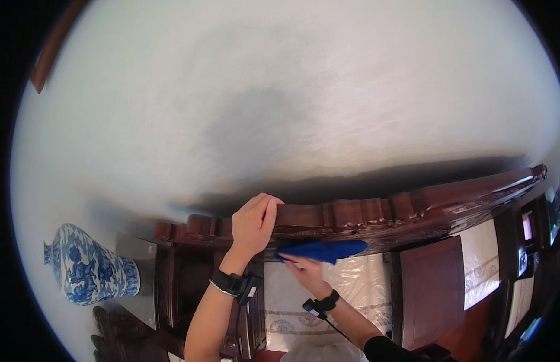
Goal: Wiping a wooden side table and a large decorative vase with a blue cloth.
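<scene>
My left hand point(254, 222) grips the carved top rail of a dark red wooden bench back point(376, 214), fingers curled over its upper edge. Just to the right and slightly lower, my right hand point(305, 268) presses a blue cloth point(323, 250) against the front face of that rail. The cloth is bunched and stretches to the right along the carving. Both wrists wear black bands with small devices.
A blue and white porcelain vase point(89, 273) stands at the left on a dark stand. A pale wall point(280, 102) fills the upper view. White patterned cushions point(352, 289) lie below the rail. More dark wooden furniture point(527, 241) sits at the right.
</scene>
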`<act>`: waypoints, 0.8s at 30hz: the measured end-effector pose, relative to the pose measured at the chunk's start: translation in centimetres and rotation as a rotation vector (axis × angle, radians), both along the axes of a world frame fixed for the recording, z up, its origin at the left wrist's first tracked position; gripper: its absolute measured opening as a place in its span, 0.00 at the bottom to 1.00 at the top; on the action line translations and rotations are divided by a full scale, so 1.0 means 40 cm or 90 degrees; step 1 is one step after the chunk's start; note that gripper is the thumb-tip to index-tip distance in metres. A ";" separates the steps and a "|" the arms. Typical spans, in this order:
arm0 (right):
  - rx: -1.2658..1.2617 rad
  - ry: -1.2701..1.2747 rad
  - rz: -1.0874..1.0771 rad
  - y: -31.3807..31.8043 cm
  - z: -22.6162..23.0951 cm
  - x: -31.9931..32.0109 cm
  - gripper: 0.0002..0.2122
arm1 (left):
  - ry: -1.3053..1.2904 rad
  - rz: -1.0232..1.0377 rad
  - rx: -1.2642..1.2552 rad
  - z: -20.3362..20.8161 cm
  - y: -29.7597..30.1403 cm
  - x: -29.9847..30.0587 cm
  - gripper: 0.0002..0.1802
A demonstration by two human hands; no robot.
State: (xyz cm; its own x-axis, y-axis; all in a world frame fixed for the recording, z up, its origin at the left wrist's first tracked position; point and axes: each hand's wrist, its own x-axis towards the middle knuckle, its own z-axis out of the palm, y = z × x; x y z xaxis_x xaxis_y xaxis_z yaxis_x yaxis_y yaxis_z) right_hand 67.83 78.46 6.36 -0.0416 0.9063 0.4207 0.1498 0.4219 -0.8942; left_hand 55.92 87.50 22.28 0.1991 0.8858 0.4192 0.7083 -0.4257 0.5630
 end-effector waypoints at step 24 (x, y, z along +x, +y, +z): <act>0.052 -0.274 -0.306 -0.022 -0.077 0.457 0.03 | -0.013 0.000 -0.004 0.016 -0.023 -0.013 0.13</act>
State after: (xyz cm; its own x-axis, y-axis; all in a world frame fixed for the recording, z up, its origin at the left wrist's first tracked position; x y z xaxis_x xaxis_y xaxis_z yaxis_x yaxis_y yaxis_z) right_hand 86.10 77.57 3.29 0.1808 0.8317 0.5250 0.6767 0.2821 -0.6801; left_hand 55.40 86.58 22.93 0.1910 0.8882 0.4179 0.6967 -0.4226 0.5797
